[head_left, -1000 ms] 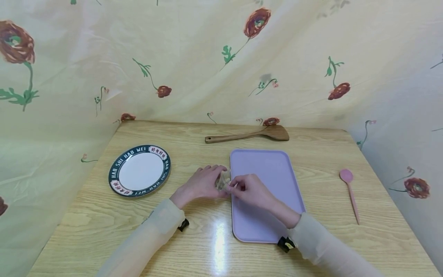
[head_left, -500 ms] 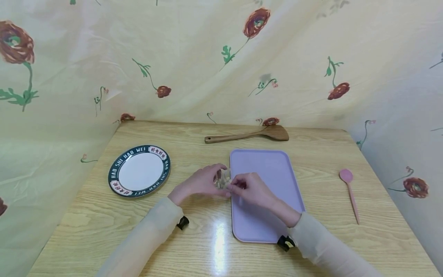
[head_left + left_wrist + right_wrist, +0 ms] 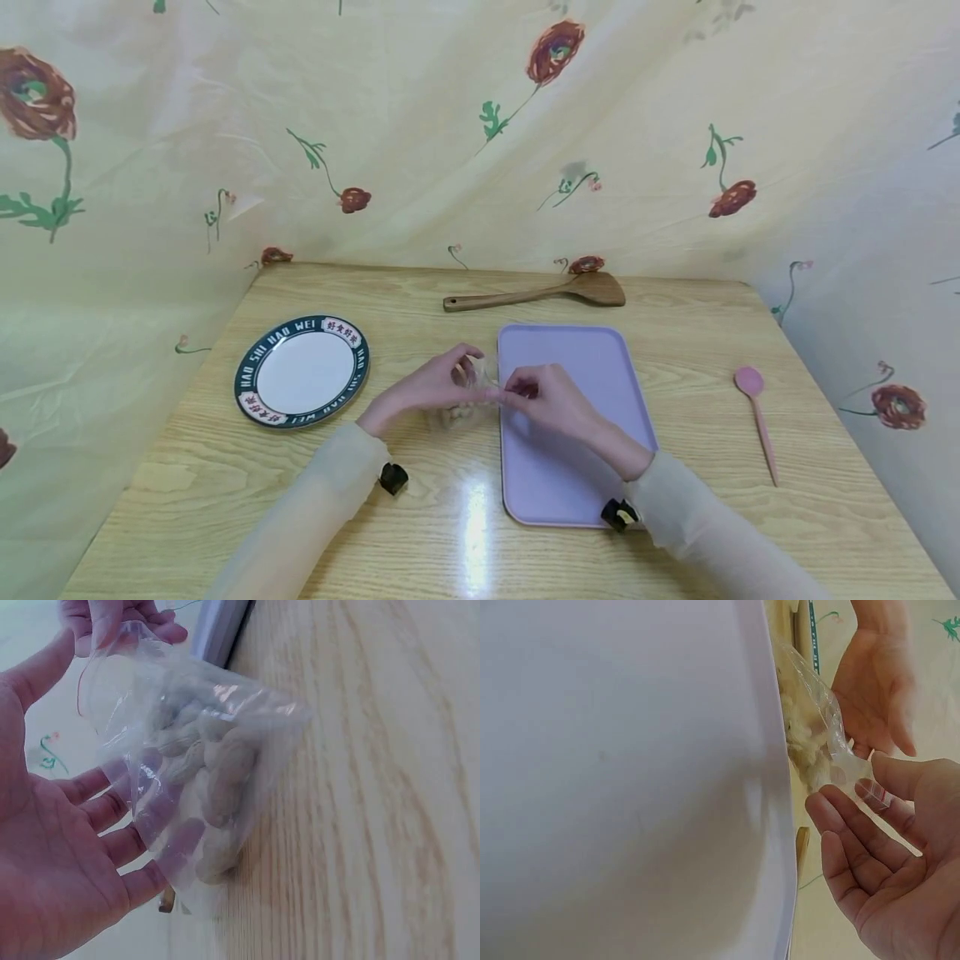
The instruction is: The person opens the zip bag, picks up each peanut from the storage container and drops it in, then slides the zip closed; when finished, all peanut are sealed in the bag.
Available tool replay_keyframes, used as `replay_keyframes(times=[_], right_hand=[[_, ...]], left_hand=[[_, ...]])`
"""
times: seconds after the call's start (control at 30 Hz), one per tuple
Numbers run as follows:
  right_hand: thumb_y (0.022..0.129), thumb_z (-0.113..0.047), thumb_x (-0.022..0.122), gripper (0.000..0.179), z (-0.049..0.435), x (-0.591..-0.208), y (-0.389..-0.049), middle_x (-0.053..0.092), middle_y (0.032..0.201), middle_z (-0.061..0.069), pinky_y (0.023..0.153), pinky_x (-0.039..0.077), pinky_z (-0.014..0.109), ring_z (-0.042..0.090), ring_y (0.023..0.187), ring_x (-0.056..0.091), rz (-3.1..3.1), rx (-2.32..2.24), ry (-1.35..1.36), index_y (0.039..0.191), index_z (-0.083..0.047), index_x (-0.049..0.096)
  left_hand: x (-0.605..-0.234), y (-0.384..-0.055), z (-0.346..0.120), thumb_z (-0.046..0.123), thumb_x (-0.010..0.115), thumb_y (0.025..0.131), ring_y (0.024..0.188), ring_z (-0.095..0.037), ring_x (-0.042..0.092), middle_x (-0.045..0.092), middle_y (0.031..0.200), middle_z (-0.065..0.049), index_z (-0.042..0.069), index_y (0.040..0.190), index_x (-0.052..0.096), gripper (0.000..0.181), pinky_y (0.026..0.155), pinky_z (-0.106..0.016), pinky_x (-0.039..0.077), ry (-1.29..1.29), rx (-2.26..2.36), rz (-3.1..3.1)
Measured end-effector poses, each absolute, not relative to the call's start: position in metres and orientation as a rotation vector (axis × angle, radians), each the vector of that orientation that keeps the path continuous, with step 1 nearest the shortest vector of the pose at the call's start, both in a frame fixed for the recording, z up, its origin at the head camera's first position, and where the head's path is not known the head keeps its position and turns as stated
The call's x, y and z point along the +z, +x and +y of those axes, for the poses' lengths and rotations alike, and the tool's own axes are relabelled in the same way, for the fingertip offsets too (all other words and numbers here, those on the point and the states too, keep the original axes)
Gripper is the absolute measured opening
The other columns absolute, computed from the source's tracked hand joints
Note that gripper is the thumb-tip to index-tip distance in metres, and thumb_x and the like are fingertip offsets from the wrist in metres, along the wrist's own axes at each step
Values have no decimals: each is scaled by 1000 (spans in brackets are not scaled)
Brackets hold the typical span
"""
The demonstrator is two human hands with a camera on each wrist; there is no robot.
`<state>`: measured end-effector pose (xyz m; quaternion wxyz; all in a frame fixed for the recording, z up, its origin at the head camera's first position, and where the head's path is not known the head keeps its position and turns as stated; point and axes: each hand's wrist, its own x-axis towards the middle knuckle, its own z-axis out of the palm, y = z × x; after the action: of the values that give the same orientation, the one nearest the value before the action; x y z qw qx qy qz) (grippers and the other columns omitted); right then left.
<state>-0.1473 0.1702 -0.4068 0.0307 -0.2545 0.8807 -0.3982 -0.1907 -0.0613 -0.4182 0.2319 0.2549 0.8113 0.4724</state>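
A clear plastic zip bag (image 3: 262, 712) of peanuts (image 3: 229, 769) hangs over the wooden table, just left of the lilac tray (image 3: 577, 350). My right hand (image 3: 555, 404) pinches the bag's top edge between thumb and index finger, close to a red strip, as the right wrist view shows. Spread behind the bag, the fingers of my left hand (image 3: 67, 840) are fairly straight and show through the plastic. Its thumb reaches toward the right hand's fingertips and does not press the bag against the other fingers.
On the left lies a plate (image 3: 247, 358) with a dark lettered rim. A wooden spatula (image 3: 596, 288) is at the back, and a pink spoon (image 3: 750, 382) at the right. A floral cloth (image 3: 420, 125) hangs behind the table.
My left hand has loosened from around the bag, its fingers opening and shifting slightly left. The bag now hangs lower beneath it. The right hand keeps its pinch in nearly the same place.
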Motion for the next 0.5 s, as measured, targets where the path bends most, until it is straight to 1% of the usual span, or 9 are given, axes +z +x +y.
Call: replay_keyframes(times=[0.13,0.27,0.4,0.5], right_hand=[[90,-17,76,11,169,-404,-152,69,74,-6,64,52,27,12,66,61,2720,-1264,-751,80,-13,74],[88,-13,77,5,167,-401,-157,71,78,-4,70,56,31,12,72,65,2693,-1337,-724,85,-10,74],[87,-9,77,4,165,-398,-163,71,80,-1,71,57,35,14,74,67,2678,-1397,-710,87,-7,74],[87,-7,76,4,165,-397,-167,70,80,0,71,57,33,15,74,67,2670,-1431,-691,87,-5,73]], left_hand=[[-417,-193,-63,44,73,89,91,-20,61,53,113,-9,5,146,41,75,79,-34,50,641,1366,2193],[-416,-193,-64,37,71,92,94,-22,60,53,114,-11,2,145,42,70,79,-34,50,598,1428,2182],[-416,-193,-64,33,72,92,94,-26,61,53,119,-13,1,137,48,60,79,-35,52,544,1509,2178],[-416,-192,-65,31,72,92,94,-27,64,54,121,-14,1,132,50,54,78,-36,53,520,1550,2189]])
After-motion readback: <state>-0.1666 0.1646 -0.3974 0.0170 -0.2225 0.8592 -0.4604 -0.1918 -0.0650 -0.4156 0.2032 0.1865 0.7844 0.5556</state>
